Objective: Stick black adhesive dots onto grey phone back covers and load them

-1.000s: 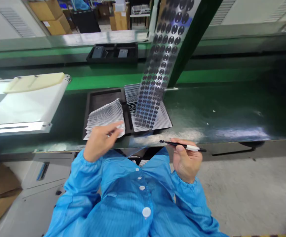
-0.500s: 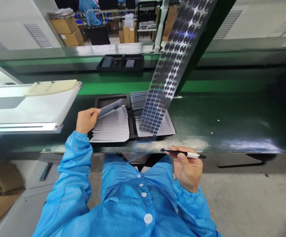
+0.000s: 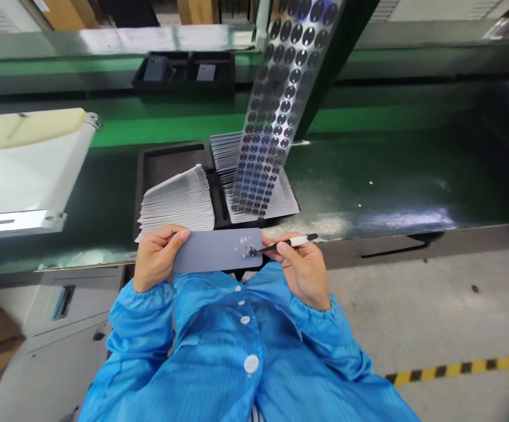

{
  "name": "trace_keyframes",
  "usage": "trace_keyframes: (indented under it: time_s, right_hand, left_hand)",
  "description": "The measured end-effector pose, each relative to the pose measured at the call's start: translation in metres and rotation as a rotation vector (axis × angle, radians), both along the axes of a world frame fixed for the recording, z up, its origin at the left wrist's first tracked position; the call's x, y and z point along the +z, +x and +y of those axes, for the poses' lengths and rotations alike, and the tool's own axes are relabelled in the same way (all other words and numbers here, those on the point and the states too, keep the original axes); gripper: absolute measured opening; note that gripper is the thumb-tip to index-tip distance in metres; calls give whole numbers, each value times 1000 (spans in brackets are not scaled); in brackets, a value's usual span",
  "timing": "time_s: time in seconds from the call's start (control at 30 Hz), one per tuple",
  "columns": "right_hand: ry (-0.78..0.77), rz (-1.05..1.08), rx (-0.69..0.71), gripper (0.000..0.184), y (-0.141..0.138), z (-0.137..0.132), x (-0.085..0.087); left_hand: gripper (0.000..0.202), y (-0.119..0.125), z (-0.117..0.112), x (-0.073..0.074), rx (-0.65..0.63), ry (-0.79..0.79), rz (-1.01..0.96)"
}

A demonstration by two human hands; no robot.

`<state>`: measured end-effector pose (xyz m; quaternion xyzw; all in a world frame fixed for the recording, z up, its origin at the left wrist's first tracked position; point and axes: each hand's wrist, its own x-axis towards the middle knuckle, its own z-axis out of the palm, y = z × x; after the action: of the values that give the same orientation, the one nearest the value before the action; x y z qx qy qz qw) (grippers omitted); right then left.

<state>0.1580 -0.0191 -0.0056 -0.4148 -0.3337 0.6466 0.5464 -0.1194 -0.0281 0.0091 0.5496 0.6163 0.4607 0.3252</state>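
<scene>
My left hand [image 3: 157,258] grips the left end of a grey phone back cover [image 3: 208,252], thumb on top. The cover lies level above my lap, at the bench's front edge, with small round openings near its right end. Closed round slim black-and-white tweezers [image 3: 299,241], my right hand [image 3: 307,271] is at the cover's right end. At the tweezers' tip, a small black round sticker [image 3: 252,251] is over the openings; whether it is stuck down I cannot tell. Behind my hands, a black tray [image 3: 146,170] holds fanned rows of covers [image 3: 177,202].
A clear strip of black round stickers [image 3: 276,111] hangs slanting down over the right-hand row of covers [image 3: 287,202], beside a dark green post [image 3: 331,70]. Another black tray [image 3: 184,85] stands farther back. At left is a white conveyor end [image 3: 17,176].
My left hand has brought the cover from the tray to the front of my body. My right hand has moved left, taking the tweezers and sticker onto the cover. The view has tilted downward.
</scene>
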Motion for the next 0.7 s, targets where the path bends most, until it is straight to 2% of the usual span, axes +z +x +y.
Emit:
trace_keyframes:
  time_s: [0.17,0.37,0.7]
  right_hand:
    - [-111,-69,-55,29,0,0,-11]
    - [-119,-134,-56,29,1,3,-20]
    - [-113,-189,-32,31,2,6,-22]
  left_hand:
    - [27,8,-1,-11,-31,-66,1]
    - [27,7,1,-12,-68,-113,-4]
    - [28,5,1,-16,-99,-104,57]
